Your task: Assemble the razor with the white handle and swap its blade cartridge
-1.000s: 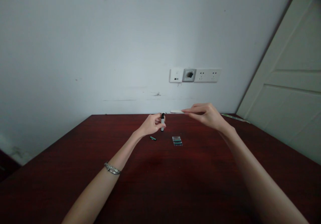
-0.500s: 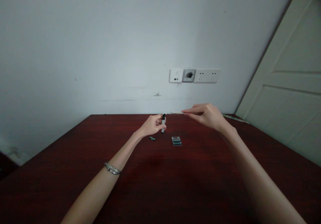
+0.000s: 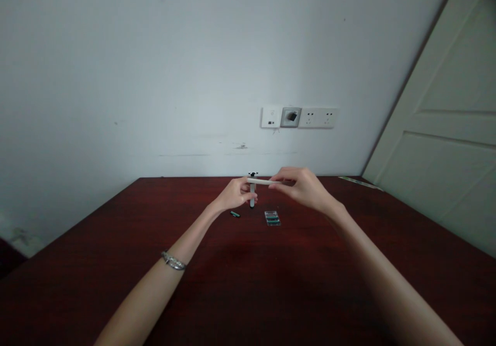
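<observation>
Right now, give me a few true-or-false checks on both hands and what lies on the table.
1. The left hand holds a small tool upright. True.
2. The right hand lies flat on the table. False: it is raised, pinching a thin white strip.
3. A clear pack lies on the table near the hands. True.
4. The bracelet is on the right wrist. False: it is on the left wrist.

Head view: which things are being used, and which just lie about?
In use:
upright white-and-black stick, in left hand
thin flat white strip, in right hand

Lying about:
small dark green piece
clear pack with green inserts
white wall sockets
</observation>
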`<state>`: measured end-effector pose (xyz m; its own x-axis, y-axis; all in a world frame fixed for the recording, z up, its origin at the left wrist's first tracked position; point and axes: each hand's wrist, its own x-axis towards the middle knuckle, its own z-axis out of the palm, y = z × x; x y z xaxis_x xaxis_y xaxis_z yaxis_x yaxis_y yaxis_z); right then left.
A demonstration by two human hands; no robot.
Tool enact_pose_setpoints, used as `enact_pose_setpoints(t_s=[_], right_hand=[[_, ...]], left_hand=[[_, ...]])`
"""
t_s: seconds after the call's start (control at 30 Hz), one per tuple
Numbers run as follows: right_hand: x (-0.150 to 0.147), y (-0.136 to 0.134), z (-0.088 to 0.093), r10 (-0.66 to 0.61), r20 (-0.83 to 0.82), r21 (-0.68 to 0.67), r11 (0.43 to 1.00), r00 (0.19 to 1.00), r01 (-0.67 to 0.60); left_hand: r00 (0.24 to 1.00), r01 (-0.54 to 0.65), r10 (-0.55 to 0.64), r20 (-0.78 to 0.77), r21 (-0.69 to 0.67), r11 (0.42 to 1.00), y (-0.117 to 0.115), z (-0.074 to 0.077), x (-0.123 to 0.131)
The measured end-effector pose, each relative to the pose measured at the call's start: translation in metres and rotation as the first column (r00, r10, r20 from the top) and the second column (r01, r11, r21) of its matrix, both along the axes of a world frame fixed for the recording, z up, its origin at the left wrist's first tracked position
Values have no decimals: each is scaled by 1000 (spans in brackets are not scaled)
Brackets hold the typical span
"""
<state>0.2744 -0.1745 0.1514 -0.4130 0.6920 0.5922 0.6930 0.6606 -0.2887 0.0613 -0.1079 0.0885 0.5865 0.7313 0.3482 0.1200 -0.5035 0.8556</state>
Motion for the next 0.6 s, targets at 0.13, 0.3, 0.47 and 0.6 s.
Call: enact_pose_setpoints(t_s=[0.13, 0.3, 0.47, 0.6], right_hand=[[2, 7, -4, -67, -38, 11, 998, 997, 67], [23, 14, 0, -163, -79, 13, 986, 983, 164], [16, 7, 2, -78, -68, 4, 997, 995, 78], [5, 3, 1, -53, -34, 4, 999, 998, 53]], left_hand=[[999, 11, -11, 32, -14, 1000, -2, 4, 0], [997, 18, -15, 73, -38, 999, 1, 3, -3], [999, -12, 13, 41, -26, 1000, 2, -1, -1], [1000, -21, 21, 0, 7, 1000, 1, -2, 3]])
